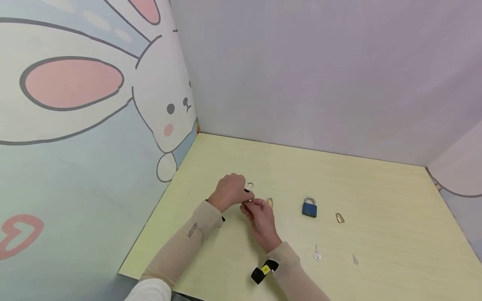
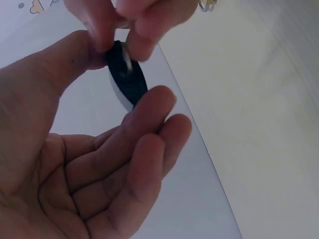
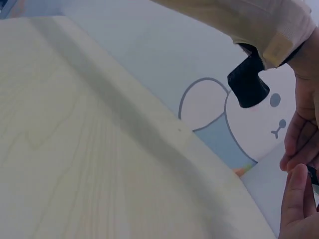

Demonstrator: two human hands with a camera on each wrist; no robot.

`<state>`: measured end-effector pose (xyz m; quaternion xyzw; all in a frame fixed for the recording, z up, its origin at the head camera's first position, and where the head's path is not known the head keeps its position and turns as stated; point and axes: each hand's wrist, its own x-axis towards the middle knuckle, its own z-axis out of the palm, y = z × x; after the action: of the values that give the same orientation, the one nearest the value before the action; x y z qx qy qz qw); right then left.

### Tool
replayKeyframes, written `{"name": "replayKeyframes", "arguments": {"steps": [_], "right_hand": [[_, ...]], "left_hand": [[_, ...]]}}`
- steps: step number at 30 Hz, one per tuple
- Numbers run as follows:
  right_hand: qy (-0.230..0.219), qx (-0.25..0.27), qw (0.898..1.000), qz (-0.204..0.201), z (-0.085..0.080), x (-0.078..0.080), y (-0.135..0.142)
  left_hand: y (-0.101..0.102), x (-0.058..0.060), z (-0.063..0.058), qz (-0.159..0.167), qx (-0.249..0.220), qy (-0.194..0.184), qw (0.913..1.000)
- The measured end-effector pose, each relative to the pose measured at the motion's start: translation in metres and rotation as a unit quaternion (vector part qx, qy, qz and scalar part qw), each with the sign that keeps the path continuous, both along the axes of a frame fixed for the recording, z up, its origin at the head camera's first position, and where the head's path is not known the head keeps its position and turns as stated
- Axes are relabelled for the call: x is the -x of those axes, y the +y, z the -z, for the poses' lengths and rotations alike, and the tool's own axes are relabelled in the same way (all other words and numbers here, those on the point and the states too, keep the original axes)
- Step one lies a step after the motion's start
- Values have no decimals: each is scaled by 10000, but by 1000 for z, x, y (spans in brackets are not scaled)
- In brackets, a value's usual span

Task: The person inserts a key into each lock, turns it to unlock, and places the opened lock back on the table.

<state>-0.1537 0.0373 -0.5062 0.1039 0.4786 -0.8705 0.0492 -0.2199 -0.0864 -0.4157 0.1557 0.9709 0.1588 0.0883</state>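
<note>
My left hand (image 1: 230, 193) grips a small black padlock (image 2: 133, 88) between thumb and fingers, its silver shackle standing up past the hand in the head view. In the left wrist view the lock's narrow dark underside faces the camera. My right hand (image 1: 262, 223) meets it from the right, thumb and fingertips pinching a small silver key (image 2: 127, 62) at that underside; most of the key is hidden by the fingers. Just beyond the right fingertips lies a brass padlock (image 1: 270, 202) on the table.
To the right on the pale wooden table (image 1: 391, 200) lie a blue padlock (image 1: 309, 207) and a small brass-coloured padlock (image 1: 340, 218). Nearer me are a silver key (image 1: 317, 253) and a smaller key (image 1: 355, 259). A wall (image 1: 94, 167) with a rabbit picture borders the table's left side.
</note>
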Motion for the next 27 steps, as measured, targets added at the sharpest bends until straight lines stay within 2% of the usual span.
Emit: {"name": "replayKeyframes", "arguments": {"steps": [5,10,13,16,19,21,23,27], "right_hand": [[221,-1127,9929,-300,-4,0,30],[539,-1945,9788,-363,-12,4,57],[977,-2442,9638,-448,-17,6,67],[1482,-2984,9408,-618,-21,9,72],[1826,-3478,9161,-799,-25,12,74],[1902,-3699,9050,-891,-29,13,75],[1859,-3826,9001,-941,-31,13,74],[1729,-3848,9015,-967,-32,13,73]], "left_hand": [[-3,2,-7,349,184,-48,9992],[-10,8,-10,1156,337,219,9925],[-14,10,-13,1741,353,305,9836],[-16,10,-17,2169,339,340,9750],[-15,8,-20,2376,353,407,9699],[-15,7,-22,2445,347,447,9680],[-14,6,-23,2474,365,467,9671],[-13,6,-24,2478,409,532,9665]]}}
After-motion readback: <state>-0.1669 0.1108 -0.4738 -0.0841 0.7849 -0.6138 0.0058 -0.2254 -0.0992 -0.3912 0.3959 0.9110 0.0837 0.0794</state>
